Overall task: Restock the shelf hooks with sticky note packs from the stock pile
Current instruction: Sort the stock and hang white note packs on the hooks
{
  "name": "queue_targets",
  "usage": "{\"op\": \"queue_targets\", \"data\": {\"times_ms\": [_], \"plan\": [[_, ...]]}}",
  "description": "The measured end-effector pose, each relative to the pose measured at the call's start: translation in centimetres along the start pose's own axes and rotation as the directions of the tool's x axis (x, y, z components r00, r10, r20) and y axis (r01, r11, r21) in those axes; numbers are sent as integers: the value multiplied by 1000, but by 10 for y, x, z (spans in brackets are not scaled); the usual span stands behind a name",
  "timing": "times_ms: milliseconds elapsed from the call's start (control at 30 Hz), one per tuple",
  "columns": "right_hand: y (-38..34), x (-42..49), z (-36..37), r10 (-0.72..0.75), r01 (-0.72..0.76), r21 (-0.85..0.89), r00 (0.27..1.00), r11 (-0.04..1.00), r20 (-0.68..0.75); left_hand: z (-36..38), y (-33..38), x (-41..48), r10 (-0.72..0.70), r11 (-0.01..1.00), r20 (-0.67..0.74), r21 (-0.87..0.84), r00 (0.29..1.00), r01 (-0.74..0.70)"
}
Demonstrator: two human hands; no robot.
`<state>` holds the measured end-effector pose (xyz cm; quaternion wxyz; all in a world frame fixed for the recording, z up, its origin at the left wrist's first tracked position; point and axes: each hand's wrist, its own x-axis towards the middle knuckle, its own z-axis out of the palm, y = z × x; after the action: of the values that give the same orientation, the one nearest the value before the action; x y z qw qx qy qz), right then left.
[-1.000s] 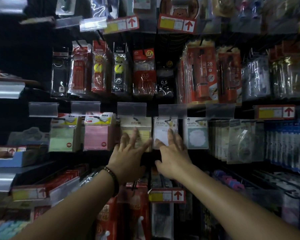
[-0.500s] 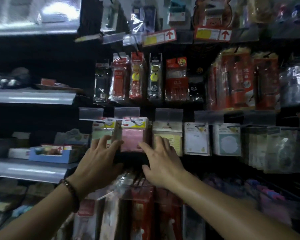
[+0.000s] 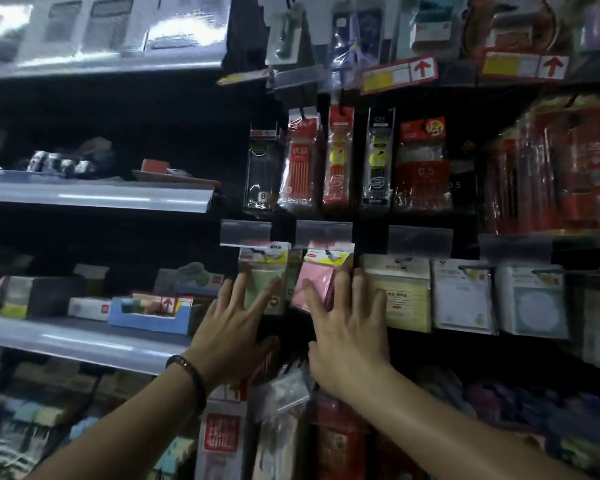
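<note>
Sticky note packs hang in a row on the shelf hooks: a green pack [image 3: 261,271], a pink pack [image 3: 321,278], a pale yellow pack [image 3: 404,296], and white packs [image 3: 463,299] further right. My left hand [image 3: 238,327] lies flat with spread, straight fingers against the front of the green pack. My right hand [image 3: 347,323] also has straight fingers, pressing on the pink pack, its outer fingers reaching the edge of the yellow pack. Neither hand holds a pack. The hooks themselves are hidden behind clear label strips [image 3: 324,233].
Pen refill packs [image 3: 338,157] hang on the row above. Grey shelf edges [image 3: 94,197] jut out at left, carrying a blue box [image 3: 146,317]. Red packets [image 3: 222,441] hang below my hands. More plastic-wrapped goods [image 3: 551,168] fill the right side.
Both hands have slid leftward along the row, from the yellow and white packs to the green and pink packs. My view has turned left, bringing the grey shelves into sight.
</note>
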<state>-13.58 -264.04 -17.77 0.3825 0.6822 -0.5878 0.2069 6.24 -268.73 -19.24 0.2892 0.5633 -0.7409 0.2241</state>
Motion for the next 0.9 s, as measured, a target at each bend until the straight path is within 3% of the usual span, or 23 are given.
{"op": "queue_targets", "data": {"times_ms": [300, 633, 900], "plan": [[-12, 0, -3, -64, 68, -68, 996, 995, 64, 15, -6, 5, 44, 999, -38, -1, 998, -44], [0, 23, 18, -25, 31, -53, 993, 998, 118, 9, -3, 21, 63, 997, -14, -33, 998, -63], [1, 56, 39, 52, -36, -76, 974, 996, 221, 17, 3, 54, 1, 998, 127, -56, 992, 6]]}}
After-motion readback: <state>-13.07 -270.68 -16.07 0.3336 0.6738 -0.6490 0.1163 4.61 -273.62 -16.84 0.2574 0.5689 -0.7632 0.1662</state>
